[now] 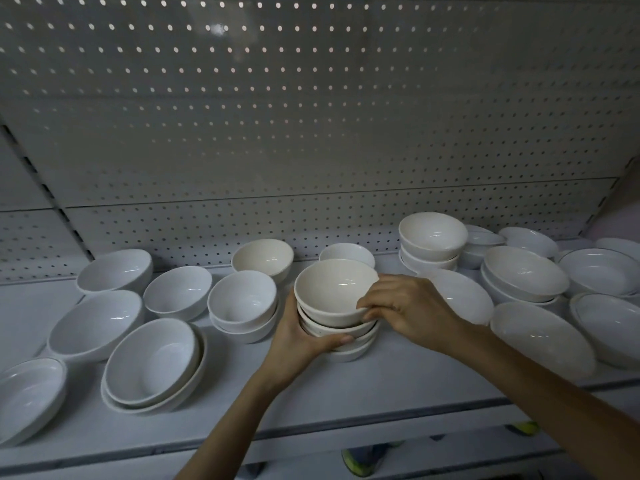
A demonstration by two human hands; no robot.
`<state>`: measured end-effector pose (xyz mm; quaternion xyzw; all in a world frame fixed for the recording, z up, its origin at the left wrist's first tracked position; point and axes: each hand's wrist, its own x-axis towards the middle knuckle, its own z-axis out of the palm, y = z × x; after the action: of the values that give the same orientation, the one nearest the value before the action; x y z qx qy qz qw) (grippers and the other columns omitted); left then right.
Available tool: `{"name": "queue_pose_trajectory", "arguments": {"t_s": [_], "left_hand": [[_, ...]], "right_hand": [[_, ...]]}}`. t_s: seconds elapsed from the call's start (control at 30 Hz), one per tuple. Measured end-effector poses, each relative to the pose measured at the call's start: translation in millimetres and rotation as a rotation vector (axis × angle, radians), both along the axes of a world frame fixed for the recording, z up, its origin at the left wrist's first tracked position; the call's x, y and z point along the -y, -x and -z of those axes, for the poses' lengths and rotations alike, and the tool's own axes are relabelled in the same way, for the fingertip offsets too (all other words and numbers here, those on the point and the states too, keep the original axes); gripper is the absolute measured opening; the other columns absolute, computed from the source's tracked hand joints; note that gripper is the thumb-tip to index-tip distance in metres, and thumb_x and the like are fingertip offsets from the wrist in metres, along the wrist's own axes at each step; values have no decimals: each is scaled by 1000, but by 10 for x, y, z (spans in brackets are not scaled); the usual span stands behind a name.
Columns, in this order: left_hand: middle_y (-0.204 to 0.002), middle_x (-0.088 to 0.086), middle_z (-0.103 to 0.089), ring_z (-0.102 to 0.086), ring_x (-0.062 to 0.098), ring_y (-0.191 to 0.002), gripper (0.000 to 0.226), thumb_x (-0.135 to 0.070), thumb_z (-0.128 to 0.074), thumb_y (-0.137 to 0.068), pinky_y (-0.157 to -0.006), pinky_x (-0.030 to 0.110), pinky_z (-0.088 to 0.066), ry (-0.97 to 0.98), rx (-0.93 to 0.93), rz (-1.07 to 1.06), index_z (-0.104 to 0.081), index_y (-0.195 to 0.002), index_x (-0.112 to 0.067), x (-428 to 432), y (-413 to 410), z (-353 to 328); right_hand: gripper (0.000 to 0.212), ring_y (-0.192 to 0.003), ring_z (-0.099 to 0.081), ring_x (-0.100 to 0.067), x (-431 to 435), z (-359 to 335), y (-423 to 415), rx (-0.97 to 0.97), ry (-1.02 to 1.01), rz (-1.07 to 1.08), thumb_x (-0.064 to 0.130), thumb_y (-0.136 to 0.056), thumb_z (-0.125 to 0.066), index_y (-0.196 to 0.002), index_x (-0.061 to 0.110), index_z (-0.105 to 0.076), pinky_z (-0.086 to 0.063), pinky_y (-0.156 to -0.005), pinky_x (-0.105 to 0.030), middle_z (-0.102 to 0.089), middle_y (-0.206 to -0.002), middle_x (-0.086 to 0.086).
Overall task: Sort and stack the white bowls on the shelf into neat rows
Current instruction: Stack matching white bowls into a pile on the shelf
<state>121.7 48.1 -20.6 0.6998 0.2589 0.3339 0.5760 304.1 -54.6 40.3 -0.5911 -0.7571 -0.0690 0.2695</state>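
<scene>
A stack of several cream-white bowls [330,296] stands at the middle of the white shelf [242,403]. My left hand [301,337] grips the stack's lower bowls from the left, thumb across the front. My right hand [408,306] pinches the right rim of the top bowl with curled fingers. Other white bowls lie around it: a pair of nested bowls [242,303] just to the left, a cream bowl [263,259] behind, and a small bowl [346,252] partly hidden behind the stack.
Loose and nested bowls [152,365] crowd the shelf's left side. Wider shallow bowls [540,334] and stacked ones [433,237] fill the right. A pegboard wall [311,116] backs the shelf. The shelf's front edge [311,434] runs below my forearms.
</scene>
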Motion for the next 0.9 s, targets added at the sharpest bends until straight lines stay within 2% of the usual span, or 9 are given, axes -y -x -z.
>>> {"name": "queue_pose_trajectory", "arguments": {"t_s": [0.2, 0.37, 0.4, 0.57, 0.67, 0.73, 0.77, 0.83, 0.9], "left_hand": [[-133, -11, -52, -51, 1, -121, 99, -38, -89, -47, -98, 21, -46, -20, -9, 16, -38, -132, -34, -30, 2, 6], [-131, -13, -52, -51, 0, -119, 96, -42, -88, -47, -94, 17, -46, -53, -18, 31, -38, -128, -39, -50, 3, 10], [-131, -13, -51, -51, -1, -119, 96, -42, -88, -47, -93, 15, -46, -55, -17, 33, -37, -128, -40, -53, 4, 7], [-130, -16, -50, -51, -4, -116, 95, -44, -87, -44, -88, 12, -46, -70, -24, 39, -36, -125, -44, -60, 19, -7], [-130, -14, -51, -52, -5, -115, 95, -46, -86, -42, -89, 14, -46, -71, -33, 44, -37, -123, -44, -65, 18, -24], [-130, -13, -50, -52, -4, -115, 94, -47, -86, -40, -90, 17, -46, -71, -38, 43, -37, -121, -45, -71, 13, -31], [-130, -12, -50, -52, -4, -115, 95, -47, -86, -40, -91, 17, -46, -72, -42, 47, -37, -121, -45, -74, 10, -35], [-130, -14, -49, -51, -6, -114, 95, -48, -85, -40, -89, 15, -46, -79, -52, 60, -35, -121, -47, -78, 7, -37], [-130, -16, -47, -50, -7, -114, 96, -50, -85, -40, -89, 14, -46, -90, -62, 67, -33, -121, -49, -84, 12, -34]], "right_hand": [[12, -76, -60, -8, 21, 28, -15, -38, 29, 29, 12, -77, -65, -84, 19, -72, -49, -60, -25, -68, -79, 11], [18, -85, -58, -4, 73, 29, 5, -98, 125, 27, 11, -81, -60, -93, 17, -73, -38, -71, -4, -69, -87, 7], [19, -86, -58, -4, 88, 36, 11, -102, 131, 28, 10, -81, -59, -94, 17, -72, -39, -72, -4, -69, -87, 7], [21, -89, -60, -9, 125, 52, 44, -107, 122, 46, 12, -83, -57, -96, 16, -73, -52, -71, -26, -70, -90, 6], [21, -94, -59, -10, 134, 63, 55, -118, 126, 67, 16, -86, -56, -99, 15, -72, -53, -82, -34, -70, -95, 4], [22, -101, -58, -10, 142, 79, 65, -123, 123, 69, 20, -88, -57, -105, 16, -70, -44, -99, -35, -69, -103, 4], [24, -106, -56, -9, 151, 89, 74, -132, 115, 66, 23, -88, -58, -109, 17, -69, -36, -106, -30, -68, -109, 3], [33, -116, -51, -10, 184, 102, 93, -161, 96, 78, 27, -88, -59, -120, 18, -63, -22, -110, -24, -62, -122, 1], [41, -124, -45, -13, 230, 135, 106, -180, 85, 122, 31, -88, -59, -128, 22, -56, -18, -112, -31, -54, -133, 1]]}}
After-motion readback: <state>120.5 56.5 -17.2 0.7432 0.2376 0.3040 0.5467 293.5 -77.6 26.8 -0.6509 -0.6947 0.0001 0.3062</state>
